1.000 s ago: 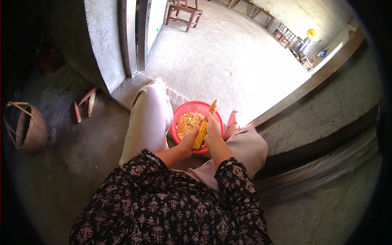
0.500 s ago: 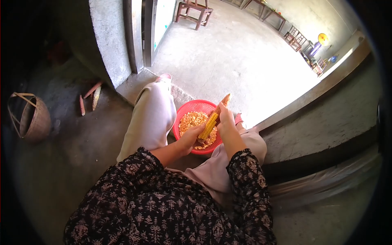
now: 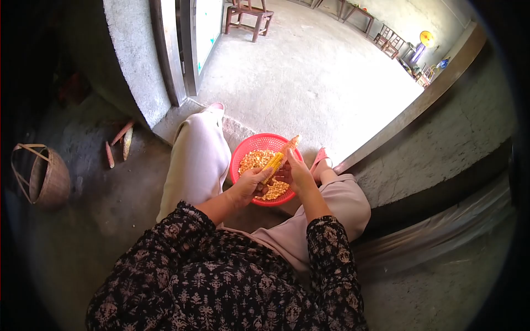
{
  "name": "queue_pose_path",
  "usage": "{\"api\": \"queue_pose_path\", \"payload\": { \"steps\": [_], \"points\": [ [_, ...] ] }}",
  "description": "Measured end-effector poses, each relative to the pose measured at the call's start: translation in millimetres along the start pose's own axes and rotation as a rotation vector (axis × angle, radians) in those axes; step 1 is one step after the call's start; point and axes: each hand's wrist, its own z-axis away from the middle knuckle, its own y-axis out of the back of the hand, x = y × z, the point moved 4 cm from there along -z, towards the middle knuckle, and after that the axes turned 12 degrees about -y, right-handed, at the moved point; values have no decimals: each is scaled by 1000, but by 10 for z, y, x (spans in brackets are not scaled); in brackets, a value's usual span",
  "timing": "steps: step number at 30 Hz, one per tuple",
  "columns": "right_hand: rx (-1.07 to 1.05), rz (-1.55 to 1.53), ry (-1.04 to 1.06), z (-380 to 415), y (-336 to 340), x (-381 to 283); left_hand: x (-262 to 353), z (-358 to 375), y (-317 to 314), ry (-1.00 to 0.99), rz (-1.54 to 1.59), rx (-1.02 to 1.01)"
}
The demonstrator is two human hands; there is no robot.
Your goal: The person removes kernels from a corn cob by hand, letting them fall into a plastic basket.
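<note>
An ear of corn (image 3: 274,164) is tilted over a red plastic basket (image 3: 236,158), yellow kernels on its lower part and a paler, orange upper end. My left hand (image 3: 247,186) is wrapped round the lower end. At the ear's right side, my right hand (image 3: 300,175) has its thumb up along the upper part and its fingers curled beneath, partly hidden. Loose corn kernels (image 3: 254,160) cover the basket's bottom, below both hands. The basket stands on the floor between my legs.
On the left floor lie several corn cobs (image 3: 122,132), near a wicker basket (image 3: 55,179) with a handle. A door frame (image 3: 171,55) and a raised sill border the brighter room ahead. Wooden chairs (image 3: 249,16) and a yellow fan (image 3: 426,38) stand farther off.
The ear has shifted a little down and left with both hands. My right hand's grip has loosened, its thumb and fingers now more apart. The camera view has moved slightly.
</note>
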Motion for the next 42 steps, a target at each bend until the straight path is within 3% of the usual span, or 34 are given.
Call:
{"api": "queue_pose_path", "payload": {
  "steps": [7,18,28,42],
  "points": [
    [-2,231,-15,-70,14,61,-95,-79,101,-5,-41,-30],
    [-190,136,2,-70,-29,65,-58,-45,111,-3,-43,63],
    [-200,152,47,-111,-33,81,-126,-120,199,34,82,117],
    [-161,-42,13,-116,-61,118,-36,-114,163,-29,-122,122]
  ]
}}
